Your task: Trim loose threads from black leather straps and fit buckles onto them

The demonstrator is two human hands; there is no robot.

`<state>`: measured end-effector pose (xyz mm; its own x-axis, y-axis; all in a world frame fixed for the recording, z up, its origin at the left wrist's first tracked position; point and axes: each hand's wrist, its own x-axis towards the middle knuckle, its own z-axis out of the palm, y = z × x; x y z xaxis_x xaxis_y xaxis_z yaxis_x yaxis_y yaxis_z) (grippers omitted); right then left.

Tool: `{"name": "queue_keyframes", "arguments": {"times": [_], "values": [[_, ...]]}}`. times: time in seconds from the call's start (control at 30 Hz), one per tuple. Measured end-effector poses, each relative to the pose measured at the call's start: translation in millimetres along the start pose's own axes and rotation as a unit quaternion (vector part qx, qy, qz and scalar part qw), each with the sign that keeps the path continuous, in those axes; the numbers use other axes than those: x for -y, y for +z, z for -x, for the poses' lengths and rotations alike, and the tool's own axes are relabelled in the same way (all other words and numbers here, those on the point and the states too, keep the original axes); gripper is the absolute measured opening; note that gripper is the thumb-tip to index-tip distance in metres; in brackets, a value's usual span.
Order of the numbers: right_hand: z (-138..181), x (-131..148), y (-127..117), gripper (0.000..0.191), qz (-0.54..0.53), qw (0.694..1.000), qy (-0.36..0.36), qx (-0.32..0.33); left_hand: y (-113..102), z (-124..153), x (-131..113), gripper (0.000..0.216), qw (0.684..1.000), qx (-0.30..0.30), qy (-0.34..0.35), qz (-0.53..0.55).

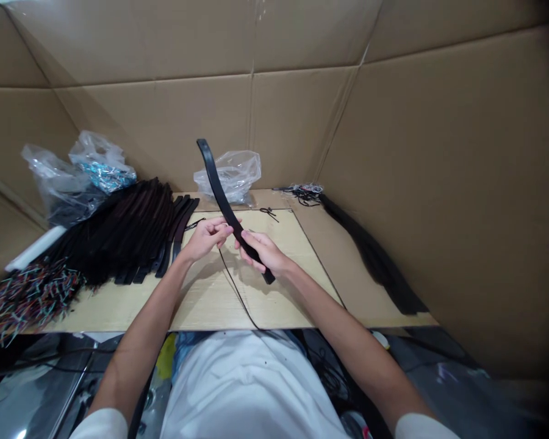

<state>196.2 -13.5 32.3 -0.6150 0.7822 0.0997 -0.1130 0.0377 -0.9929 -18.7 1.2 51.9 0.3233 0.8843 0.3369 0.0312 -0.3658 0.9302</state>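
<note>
A long, curved black strip (pixel 219 194) is held up at a slant above the board. My right hand (pixel 266 251) is closed around its lower part, thumb on top, with the end sticking out below the fingers. Close against the strip's left edge, my left hand (pixel 209 238) is pinched, and a thin black cable (pixel 236 291) runs down from its fingertips over the front edge of the table. The cable's upper end is hidden by the fingers and strip.
Many dark strips (pixel 132 231) with coloured wire ends (pixel 32 299) are piled at left. Plastic bags (pixel 101 164) stand behind them, another bag (pixel 233 174) at the back. More black strips (pixel 370 253) lie at right. Cardboard walls (pixel 201 122) surround the pale board (pixel 283 305).
</note>
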Motion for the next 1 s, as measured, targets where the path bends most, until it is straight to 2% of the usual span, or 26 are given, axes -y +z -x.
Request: {"name": "queue_keyframes", "arguments": {"times": [0.1, 0.2, 0.27, 0.37, 0.47, 0.53, 0.6, 0.67, 0.7, 0.77, 0.87, 0.93, 1.0], "values": [[-0.3, 1.0, -1.0, 0.06, 0.013, 1.0, 0.003, 0.017, 0.5, -1.0, 4.5, 0.063, 0.999, -0.013, -0.013, 0.039], [-2.0, 1.3, -0.6, 0.052, 0.079, 0.994, -0.062, -0.043, 1.2, -2.8, 9.9, 0.064, 0.996, -0.073, -0.01, 0.052], [-2.8, 1.4, 0.2, 0.043, 0.145, 0.981, -0.1, -0.081, 1.2, -3.5, 12.1, 0.058, 0.992, -0.122, -0.004, 0.022], [-3.0, 0.4, 1.7, 0.046, 0.236, 0.957, -0.122, -0.112, 0.6, -3.4, 11.9, 0.059, 0.988, -0.15, -0.006, -0.043], [-2.4, -2.1, 2.5, 0.046, 0.184, 0.974, -0.085, -0.103, -1.2, -1.8, 6.6, 0.053, 0.994, -0.102, -0.007, -0.048], [-1.7, -3.2, 2.4, 0.048, 0.089, 0.993, -0.034, -0.065, -2.8, 0.3, 1.3, 0.057, 0.998, -0.049, -0.003, -0.033], [-0.9, -3.2, 1.9, 0.052, 0.006, 1.0, 0.021, -0.017, -4.0, 2.5, -3.2, 0.06, 1.0, -0.003, -0.003, -0.025], [-0.7, -2.7, 1.5, 0.053, -0.019, 0.999, 0.045, 0.013, -4.1, 3.5, -5.1, 0.059, 1.0, 0.006, -0.004, -0.023], [-1.0, -2.4, 1.2, 0.051, -0.001, 0.999, 0.034, 0.012, -3.6, 3.4, -4.8, 0.058, 1.0, -0.007, -0.004, -0.027], [-2.2, -2.3, 0.5, 0.044, 0.093, 0.994, -0.031, -0.04, -1.9, 1.8, -1.9, 0.052, 0.997, -0.06, 0.006, -0.043], [-4.9, -3.7, -1.8, 0.03, 0.261, 0.947, -0.123, -0.14, 0.4, -2.0, 5.3, 0.046, 0.988, -0.127, 0.036, -0.077], [-6.7, -5.5, -3.6, 0.027, 0.313, 0.928, -0.141, -0.148, 0.9, -3.7, 9.1, 0.048, 0.985, -0.141, 0.045, -0.093], [-7.7, -7.5, -4.6, 0.032, 0.313, 0.93, -0.142, -0.128, 1.1, -4.0, 10.2, 0.053, 0.984, -0.142, 0.046, -0.101]]}}
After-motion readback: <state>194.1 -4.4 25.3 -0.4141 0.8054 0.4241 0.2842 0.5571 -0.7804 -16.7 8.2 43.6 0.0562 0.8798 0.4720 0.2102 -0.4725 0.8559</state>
